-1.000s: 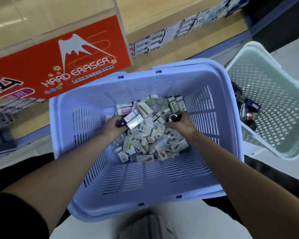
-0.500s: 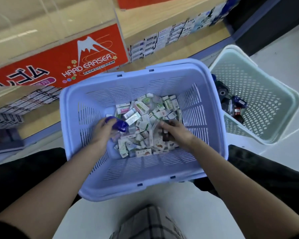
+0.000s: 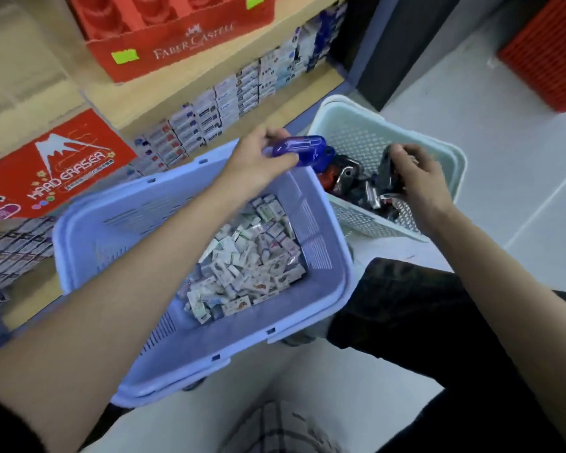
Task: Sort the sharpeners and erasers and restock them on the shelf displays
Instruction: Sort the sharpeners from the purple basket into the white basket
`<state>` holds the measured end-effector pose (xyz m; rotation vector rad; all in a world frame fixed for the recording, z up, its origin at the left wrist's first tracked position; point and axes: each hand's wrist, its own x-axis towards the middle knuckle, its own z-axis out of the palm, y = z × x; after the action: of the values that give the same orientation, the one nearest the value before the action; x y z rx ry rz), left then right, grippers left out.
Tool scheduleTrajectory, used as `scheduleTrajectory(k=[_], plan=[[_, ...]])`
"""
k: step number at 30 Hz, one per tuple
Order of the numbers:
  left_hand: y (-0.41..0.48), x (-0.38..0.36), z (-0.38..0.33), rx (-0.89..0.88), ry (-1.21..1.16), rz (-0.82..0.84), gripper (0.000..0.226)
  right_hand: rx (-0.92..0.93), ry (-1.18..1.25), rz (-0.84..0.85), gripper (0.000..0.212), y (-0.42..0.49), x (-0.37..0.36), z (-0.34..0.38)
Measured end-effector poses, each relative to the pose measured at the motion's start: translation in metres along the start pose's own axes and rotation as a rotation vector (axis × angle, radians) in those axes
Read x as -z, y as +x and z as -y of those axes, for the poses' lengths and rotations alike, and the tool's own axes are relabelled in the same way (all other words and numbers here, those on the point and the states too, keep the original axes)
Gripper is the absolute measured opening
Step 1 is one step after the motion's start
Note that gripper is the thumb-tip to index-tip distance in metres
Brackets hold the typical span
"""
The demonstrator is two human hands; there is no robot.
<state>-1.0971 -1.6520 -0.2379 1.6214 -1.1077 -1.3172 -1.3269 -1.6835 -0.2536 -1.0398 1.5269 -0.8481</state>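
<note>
The left hand (image 3: 260, 161) reaches across the far right corner of a lavender slotted plastic basket (image 3: 89, 230), its fingers closed around a translucent blue plastic sharpener (image 3: 303, 148) that it holds level, just over the gap between that basket and the next one. The right hand (image 3: 415, 178) is down inside a pale green perforated plastic basket (image 3: 350, 125), fingers curled around a dark, blackish sharpener (image 3: 388, 173) held upright above the heap there. That heap is a pile of dark and red sharpeners (image 3: 347, 181) lying against the near wall of the green basket.

The lavender basket holds a loose pile of small boxed erasers in white wrappers (image 3: 249, 256), gathered toward its right side; the left forearm crosses over the basket's middle. The two baskets sit side by side on the pale floor (image 3: 510, 158), their corners touching or nearly so.

Behind them runs a wooden shelf (image 3: 164, 103) with rows of boxed stationery (image 3: 223, 103) standing on edge along its lower level. A red card sign reading HARD ERASER with a white mountain (image 3: 59, 165) stands at the left, and a red Faber-Castell display carton (image 3: 177, 37) sits on the level above. A dark trouser leg (image 3: 415, 308) shows at the right beside the lavender basket.
</note>
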Motion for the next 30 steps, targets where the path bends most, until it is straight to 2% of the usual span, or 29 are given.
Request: scheduleTrajectory(k=[3, 8, 11, 13, 16, 19, 21, 23, 26, 29, 30], plan=[[0.051, -0.048, -0.008, -0.057, 0.157, 0.138, 0.028, -0.059, 0.000, -0.072, 0.007, 0.045, 0.021, -0.021], [0.116, -0.107, 0.022, -0.044, 0.484, 0.280, 0.022, -0.230, -0.217, -0.029, 0.019, 0.094, 0.026, -0.070], [0.134, -0.123, 0.042, -0.003, 0.707, 0.366, 0.031, -0.303, -0.400, 0.042, 0.018, 0.104, 0.018, -0.107], [0.139, -0.124, 0.047, 0.017, 0.791, 0.405, 0.043, -0.352, -0.355, 0.032, 0.022, 0.107, 0.015, -0.125], [0.137, -0.114, 0.035, 0.001, 0.758, 0.448, 0.058, -0.360, -0.273, 0.009, 0.018, 0.104, 0.016, -0.123], [0.110, -0.082, 0.001, -0.055, 0.486, 0.396, 0.041, -0.175, -0.385, -0.011, 0.014, 0.095, 0.025, -0.082], [0.078, -0.046, -0.012, -0.100, 0.294, 0.276, 0.028, -0.080, -0.247, -0.009, 0.016, 0.084, 0.023, -0.042], [0.043, -0.006, -0.007, -0.102, 0.195, 0.167, 0.019, -0.006, -0.038, 0.086, 0.020, 0.060, 0.010, -0.002], [-0.003, 0.046, 0.038, -0.002, 0.209, 0.089, 0.011, 0.082, 0.086, 0.464, 0.021, 0.007, -0.020, 0.040], [-0.043, 0.077, 0.100, 0.204, 0.273, 0.075, 0.011, 0.034, -0.208, 0.838, 0.013, -0.035, -0.060, 0.032], [-0.054, 0.081, 0.120, 0.272, 0.264, 0.069, 0.013, -0.039, -0.323, 0.902, 0.010, -0.042, -0.076, 0.017]])
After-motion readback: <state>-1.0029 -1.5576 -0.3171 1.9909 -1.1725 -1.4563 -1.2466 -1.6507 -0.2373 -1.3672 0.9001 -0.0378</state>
